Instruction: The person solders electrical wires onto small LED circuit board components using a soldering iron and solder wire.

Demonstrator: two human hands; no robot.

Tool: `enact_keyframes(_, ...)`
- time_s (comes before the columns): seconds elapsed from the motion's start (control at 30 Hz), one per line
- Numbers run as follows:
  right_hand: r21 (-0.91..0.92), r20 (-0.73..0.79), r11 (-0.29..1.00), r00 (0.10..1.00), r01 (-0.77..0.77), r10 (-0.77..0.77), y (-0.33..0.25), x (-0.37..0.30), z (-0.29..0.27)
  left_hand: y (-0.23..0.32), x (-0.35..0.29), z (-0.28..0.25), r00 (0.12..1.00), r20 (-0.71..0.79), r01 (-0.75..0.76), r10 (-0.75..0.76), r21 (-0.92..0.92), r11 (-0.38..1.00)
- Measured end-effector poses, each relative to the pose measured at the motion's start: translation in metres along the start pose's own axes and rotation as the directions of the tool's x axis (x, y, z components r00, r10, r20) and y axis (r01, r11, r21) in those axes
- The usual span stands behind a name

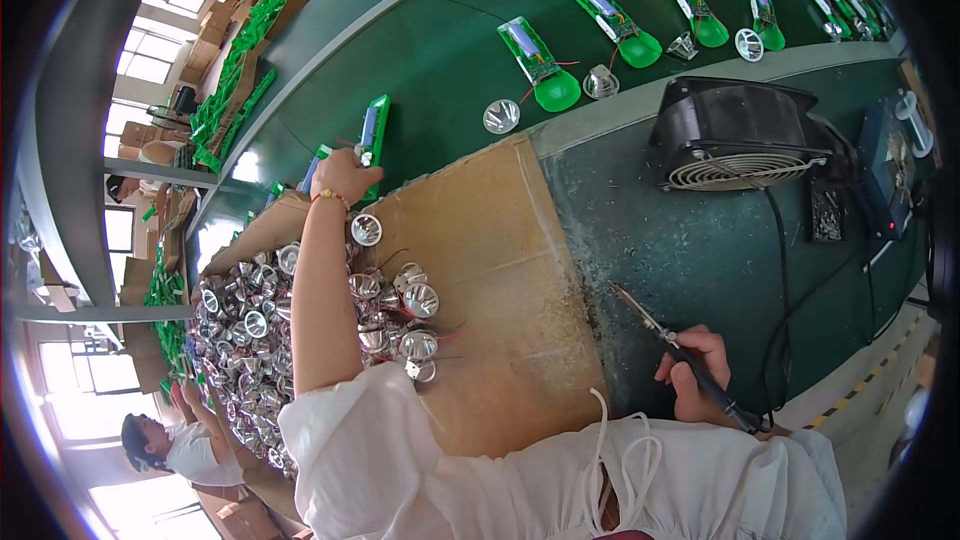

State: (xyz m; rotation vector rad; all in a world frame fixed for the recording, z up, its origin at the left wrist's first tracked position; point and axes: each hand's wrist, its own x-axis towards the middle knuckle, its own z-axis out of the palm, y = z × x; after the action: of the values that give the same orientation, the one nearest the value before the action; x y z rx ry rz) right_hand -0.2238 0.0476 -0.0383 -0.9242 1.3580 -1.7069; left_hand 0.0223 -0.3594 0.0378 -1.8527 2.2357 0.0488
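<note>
My left hand [342,176] reaches over the green belt, its fingers closed on the lower part of a green plastic lamp housing [376,125]. A blue-violet cell and wiring lie inside that housing; my fingers hide part of it. Another green housing [317,166] lies just left of the hand. In my right hand [697,377] is a soldering iron [704,378] with a dark handle, its tip pointing up and left over the dark worktop. Beneath my left forearm, several silver reflector cups [418,345] with wires rest at the cardboard's left side.
A big heap of reflector cups [245,340] fills a box at left. Green housings with reflectors [540,65] line the far belt. A black fan [735,135] stands at right near a soldering station [885,175]; cables trail down. A cardboard sheet [490,280] covers the middle. A co-worker [185,445] is at far left.
</note>
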Motion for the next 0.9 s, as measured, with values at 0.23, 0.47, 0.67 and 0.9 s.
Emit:
enact_keyframes(0.23, 0.032, 0.029, 0.998, 0.998, -0.051, 0.05, -0.002, 0.001, -0.003, 0.08, -0.158, -0.003, 0.966, -0.222, -0.145, 0.131, -0.048, 0.988)
enact_keyframes(0.47, -0.008, 0.057, 0.993, 0.992, -0.116, 0.116, -0.011, 0.004, 0.001, 0.118, -0.285, 0.055, 0.928, -0.361, -0.208, 0.09, -0.305, 0.929)
enact_keyframes(0.67, -0.064, 0.007, 0.996, 0.998, -0.068, 0.069, -0.009, 0.004, -0.001, 0.06, -0.269, 0.042, 0.747, -0.665, -0.252, -0.002, -0.286, 0.925)
enact_keyframes(0.9, -0.079, -0.004, 0.997, 1.0, -0.02, 0.02, -0.01, -0.001, 0.006, 0.045, -0.243, 0.062, 0.727, -0.672, -0.22, 0.141, -0.033, 0.975)
